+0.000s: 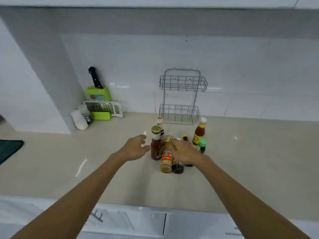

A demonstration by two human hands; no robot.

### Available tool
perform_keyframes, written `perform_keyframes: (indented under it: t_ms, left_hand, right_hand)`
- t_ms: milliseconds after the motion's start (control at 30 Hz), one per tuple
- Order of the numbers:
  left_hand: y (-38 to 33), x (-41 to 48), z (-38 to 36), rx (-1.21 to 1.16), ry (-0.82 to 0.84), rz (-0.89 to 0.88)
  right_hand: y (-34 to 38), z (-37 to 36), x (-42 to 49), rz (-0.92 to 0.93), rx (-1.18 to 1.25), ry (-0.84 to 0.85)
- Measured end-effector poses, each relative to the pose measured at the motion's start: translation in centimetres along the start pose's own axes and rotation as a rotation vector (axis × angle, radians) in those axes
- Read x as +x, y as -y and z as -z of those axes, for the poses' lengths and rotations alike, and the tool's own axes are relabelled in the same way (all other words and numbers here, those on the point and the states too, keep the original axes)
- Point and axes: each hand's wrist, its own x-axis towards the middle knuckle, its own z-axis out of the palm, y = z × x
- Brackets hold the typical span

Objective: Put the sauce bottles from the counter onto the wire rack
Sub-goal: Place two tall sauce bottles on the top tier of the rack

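Several sauce bottles stand in a cluster on the beige counter (103, 178). Among them are a red sauce bottle with a gold cap (156, 149), a tan bottle with an orange label (166, 159), a small dark bottle (177, 168), an orange-brown bottle with a white cap (199, 132) and a green-capped bottle (202, 145). The grey two-tier wire rack (181, 99) stands empty against the wall behind them. My left hand (136, 148) is just left of the red bottle, fingers apart. My right hand (185, 150) lies over the cluster beside the tan bottle's neck and hides another dark bottle.
A green knife block (98, 94) with a black-handled knife, a grater (103, 107) and two shakers (80, 119) stand at the back left. A dark sink edge (8, 149) is at the far left. Cabinet fronts run below the counter's front edge.
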Motion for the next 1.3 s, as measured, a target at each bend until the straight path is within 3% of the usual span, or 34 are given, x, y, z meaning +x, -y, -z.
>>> perform_keyframes:
  t_ms: [333,567,700,800,967,1133,1300]
  left_hand:
    - [0.7,4.1,-9.6,-0.164,0.240,0.210]
    - [-0.5,6.8,-14.7,-0.362,0.130,0.410]
    - [-0.7,7.6,-15.2,-0.445,0.135,0.473]
    - [-0.7,7.7,-14.7,-0.636,0.160,0.492]
    - [-2.6,6.4,-12.5,-0.910,0.227,0.411]
    - [-6.3,6.9,-9.5,-0.673,0.214,0.235]
    - [-10.7,9.4,-2.3,-0.494,0.094,-0.001]
  right_hand:
    - [-4.2,-4.0,5.4,-0.139,0.044,0.160]
    - [-7.0,-4.9,8.7,-0.173,0.067,0.158]
    - [-7.8,-4.2,9.5,-0.158,0.077,0.176]
    - [-8.2,-3.5,9.7,-0.163,0.116,0.190]
    - [-8.2,-1.1,10.1,-0.255,0.235,0.211]
    - [-7.1,3.6,9.7,-0.301,0.211,0.110]
    - [-4.8,10.2,11.5,-0.220,0.352,-0.192]
